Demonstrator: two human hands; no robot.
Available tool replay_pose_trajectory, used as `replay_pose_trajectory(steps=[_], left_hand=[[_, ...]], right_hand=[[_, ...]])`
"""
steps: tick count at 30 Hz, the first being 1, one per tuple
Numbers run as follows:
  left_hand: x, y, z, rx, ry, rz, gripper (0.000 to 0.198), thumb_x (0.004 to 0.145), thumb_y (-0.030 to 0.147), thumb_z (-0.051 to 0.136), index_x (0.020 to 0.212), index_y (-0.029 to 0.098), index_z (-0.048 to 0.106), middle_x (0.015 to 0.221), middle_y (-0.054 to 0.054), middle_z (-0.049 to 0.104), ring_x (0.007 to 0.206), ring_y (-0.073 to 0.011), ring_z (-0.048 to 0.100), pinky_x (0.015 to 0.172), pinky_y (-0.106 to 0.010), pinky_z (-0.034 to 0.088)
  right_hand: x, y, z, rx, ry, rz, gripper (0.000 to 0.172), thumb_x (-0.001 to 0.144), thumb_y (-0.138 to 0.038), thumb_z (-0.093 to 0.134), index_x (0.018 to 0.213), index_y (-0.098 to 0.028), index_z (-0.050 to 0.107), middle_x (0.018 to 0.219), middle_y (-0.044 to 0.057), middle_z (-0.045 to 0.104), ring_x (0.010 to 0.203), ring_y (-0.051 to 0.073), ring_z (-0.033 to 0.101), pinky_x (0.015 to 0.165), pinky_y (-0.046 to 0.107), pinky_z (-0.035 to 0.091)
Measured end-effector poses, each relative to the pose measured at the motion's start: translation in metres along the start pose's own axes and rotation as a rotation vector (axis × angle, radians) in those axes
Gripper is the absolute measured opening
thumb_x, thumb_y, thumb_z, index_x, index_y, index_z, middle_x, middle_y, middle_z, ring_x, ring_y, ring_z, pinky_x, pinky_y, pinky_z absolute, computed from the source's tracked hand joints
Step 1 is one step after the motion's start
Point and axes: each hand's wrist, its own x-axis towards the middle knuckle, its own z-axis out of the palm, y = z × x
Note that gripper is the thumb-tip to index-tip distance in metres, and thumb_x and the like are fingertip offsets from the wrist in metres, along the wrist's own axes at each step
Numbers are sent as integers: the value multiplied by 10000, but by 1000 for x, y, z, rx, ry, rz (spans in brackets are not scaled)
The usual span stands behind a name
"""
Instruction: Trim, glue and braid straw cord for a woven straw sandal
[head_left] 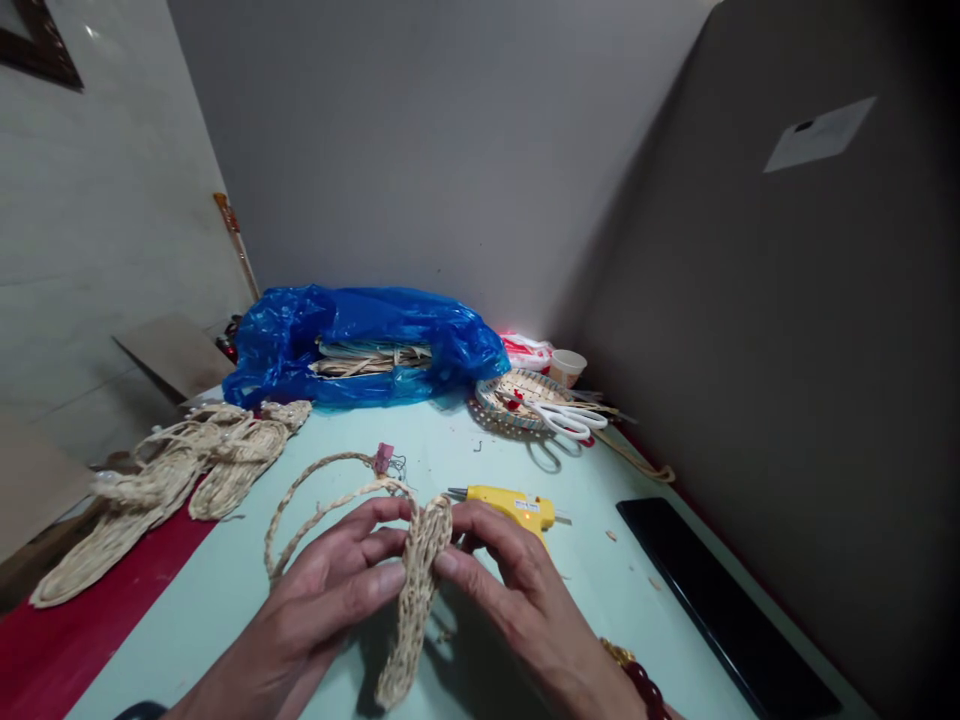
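My left hand (330, 590) and my right hand (510, 590) both pinch a woven straw sole (415, 600), held on edge above the pale green table (225, 590). A braided straw cord (315, 500) loops away from the sole's top to the left, with a small pink clip (383, 457) on it. A yellow glue gun (510, 505) lies on the table just behind my right fingers. A dark red bead bracelet (641, 680) sits on my right wrist.
Finished straw sandals (165, 480) lie at the left, partly on a red surface (75, 640). A blue plastic bag (360, 340) of straw sits at the back. White scissors (570, 420) rest on a woven tray (499, 400) beside a cup (566, 367). A black flat slab (720, 610) lies at the right.
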Motion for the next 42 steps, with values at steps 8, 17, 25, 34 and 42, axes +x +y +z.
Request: replay_pose_trajectory(steps=[8, 17, 25, 34, 42], left_hand=[[3, 1, -7, 272, 45, 70, 174, 752, 299, 744, 893, 263, 649, 869, 13, 719, 890, -207, 671, 784, -277, 522], [4, 2, -12, 476, 179, 145, 194, 733, 352, 744, 767, 179, 664, 673, 26, 585, 573, -100, 483, 530, -194, 414], [9, 16, -14, 582, 214, 97, 230, 656, 367, 753, 738, 163, 684, 509, 57, 529, 436, -76, 422, 453, -191, 338], [16, 18, -30, 991, 300, 268, 342, 794, 450, 598, 586, 182, 639, 501, 36, 486, 482, -114, 433, 478, -216, 328], [3, 9, -11, 954, 154, 216, 280, 771, 490, 634, 882, 235, 665, 800, -21, 666, 670, -184, 576, 591, -255, 470]], right_hand=[[1, -1, 1, 14, -2, -59, 124, 928, -299, 582, 862, -218, 649, 876, -22, 632, 847, 138, 563, 796, 255, 408], [-5, -7, 4, -117, -21, 28, 206, 951, -340, 539, 810, -215, 623, 731, -58, 605, 689, 98, 519, 656, 216, 371], [-6, -10, 5, -180, -80, 117, 247, 916, -377, 552, 744, -204, 590, 666, -46, 552, 636, 110, 486, 570, 217, 357], [-4, -3, 3, -88, -89, 142, 282, 915, -407, 544, 723, -202, 565, 641, -43, 503, 597, 106, 435, 514, 219, 327], [-5, 1, 9, -131, -18, 84, 221, 922, -336, 537, 760, -194, 588, 665, -28, 551, 637, 120, 492, 558, 231, 359]])
